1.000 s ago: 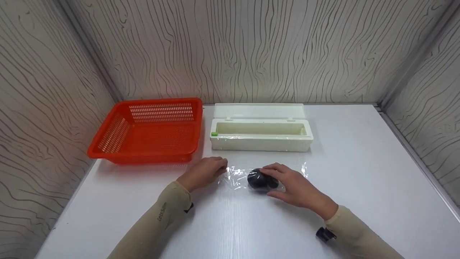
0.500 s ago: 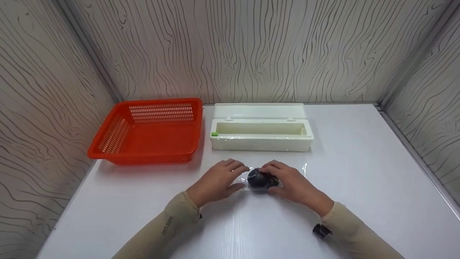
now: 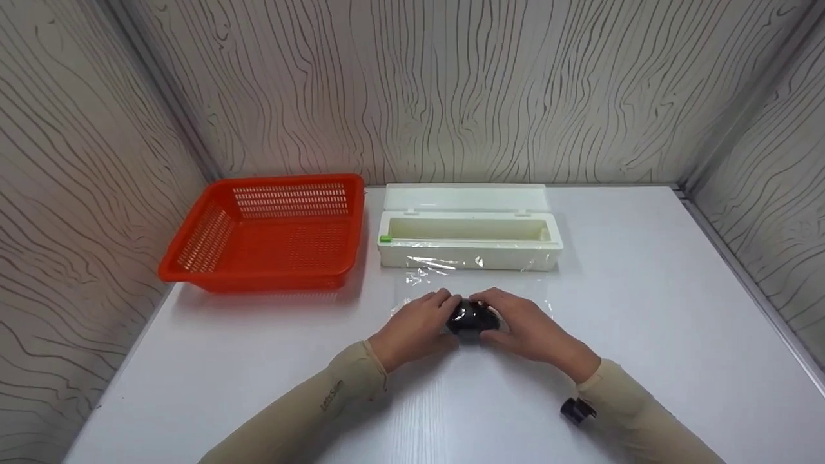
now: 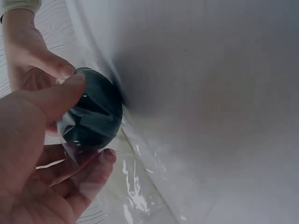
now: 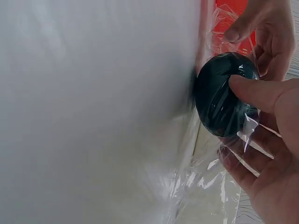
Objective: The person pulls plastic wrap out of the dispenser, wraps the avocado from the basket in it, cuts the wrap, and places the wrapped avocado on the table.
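A smooth, dark rounded object sits on the white table, wrapped in clear cling film. Its exact kind is hard to tell under the film; in the wrist views it looks dark green. My right hand grips its right end, with the thumb on the near side and the fingers on the far side. Around the left end curl the fingers and thumb of my left hand, at the film there. From the object, the film runs back to a white cling film box, whose lid stands open.
Left of the box stands a red plastic basket with slotted walls. A green slider sits at the left end of the box's front bar. Patterned panels close off the back and sides of the table.
My left hand has moved right, from the film's left side to the object. The film now covers the object more closely. My right hand stays at the object's right end.
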`<state>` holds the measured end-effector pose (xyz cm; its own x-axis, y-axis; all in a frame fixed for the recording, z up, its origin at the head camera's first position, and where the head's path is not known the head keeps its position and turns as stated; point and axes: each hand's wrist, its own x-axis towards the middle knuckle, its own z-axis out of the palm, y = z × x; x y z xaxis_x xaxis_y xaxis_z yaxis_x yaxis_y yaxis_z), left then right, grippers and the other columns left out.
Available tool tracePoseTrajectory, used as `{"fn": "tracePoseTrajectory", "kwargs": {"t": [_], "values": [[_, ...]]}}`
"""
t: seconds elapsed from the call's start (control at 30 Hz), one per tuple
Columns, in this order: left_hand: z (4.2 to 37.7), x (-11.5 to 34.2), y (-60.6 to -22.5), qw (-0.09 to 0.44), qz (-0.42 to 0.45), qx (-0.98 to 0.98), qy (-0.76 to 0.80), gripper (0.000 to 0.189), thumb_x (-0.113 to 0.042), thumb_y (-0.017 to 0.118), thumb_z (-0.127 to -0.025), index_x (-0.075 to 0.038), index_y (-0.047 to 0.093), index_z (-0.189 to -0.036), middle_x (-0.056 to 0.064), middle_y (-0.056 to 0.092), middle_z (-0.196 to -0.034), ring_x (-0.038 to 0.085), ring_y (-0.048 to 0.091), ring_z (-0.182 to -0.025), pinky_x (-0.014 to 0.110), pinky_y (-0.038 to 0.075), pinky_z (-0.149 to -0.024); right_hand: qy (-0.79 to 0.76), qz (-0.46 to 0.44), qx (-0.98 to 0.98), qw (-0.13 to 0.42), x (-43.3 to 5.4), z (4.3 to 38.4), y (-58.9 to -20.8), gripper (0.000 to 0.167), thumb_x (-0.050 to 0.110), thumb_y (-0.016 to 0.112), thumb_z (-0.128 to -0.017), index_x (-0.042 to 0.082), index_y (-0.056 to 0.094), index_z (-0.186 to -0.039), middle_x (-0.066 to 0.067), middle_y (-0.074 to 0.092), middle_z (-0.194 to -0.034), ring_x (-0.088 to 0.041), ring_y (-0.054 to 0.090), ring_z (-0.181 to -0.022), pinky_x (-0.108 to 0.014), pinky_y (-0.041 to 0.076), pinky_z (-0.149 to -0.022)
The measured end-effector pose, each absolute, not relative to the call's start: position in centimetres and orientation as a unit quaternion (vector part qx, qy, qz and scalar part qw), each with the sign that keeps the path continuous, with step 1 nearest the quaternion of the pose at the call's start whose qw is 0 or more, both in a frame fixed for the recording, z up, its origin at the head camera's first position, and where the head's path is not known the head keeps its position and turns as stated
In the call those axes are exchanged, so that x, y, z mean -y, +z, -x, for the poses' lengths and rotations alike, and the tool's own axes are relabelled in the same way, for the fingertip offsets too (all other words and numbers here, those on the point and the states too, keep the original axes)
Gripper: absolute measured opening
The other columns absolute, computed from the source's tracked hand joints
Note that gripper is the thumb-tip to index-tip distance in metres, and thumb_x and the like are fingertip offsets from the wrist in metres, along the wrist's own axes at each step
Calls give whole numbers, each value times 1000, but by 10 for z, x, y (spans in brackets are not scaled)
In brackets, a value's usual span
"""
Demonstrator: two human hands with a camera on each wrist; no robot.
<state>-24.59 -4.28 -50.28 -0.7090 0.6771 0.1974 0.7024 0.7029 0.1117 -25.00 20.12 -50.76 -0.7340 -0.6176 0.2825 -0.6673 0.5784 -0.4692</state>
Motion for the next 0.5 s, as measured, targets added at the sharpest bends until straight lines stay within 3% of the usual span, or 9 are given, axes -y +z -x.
{"fn": "tracePoseTrajectory", "kwargs": {"t": [0.23,0.5], "values": [[251,42,-502,76,381,917,-88,45,-27,76,-96,-8,58,-132,6,65,-115,20,69,-103,34,60,-90,268,-360,892,53,-199,251,-508,62,18,89,-80,8,60,-134,-5,63,-132,-24,65,-120,-47,55,-101],[259,42,-502,30,377,918,-124,47,-32,74,-97,-7,57,-133,5,64,-117,19,67,-103,33,58,-94,248,-324,912,49,-191,253,-505,64,16,93,-73,12,62,-128,-1,62,-118,-21,66,-106,-45,57,-93]]}}
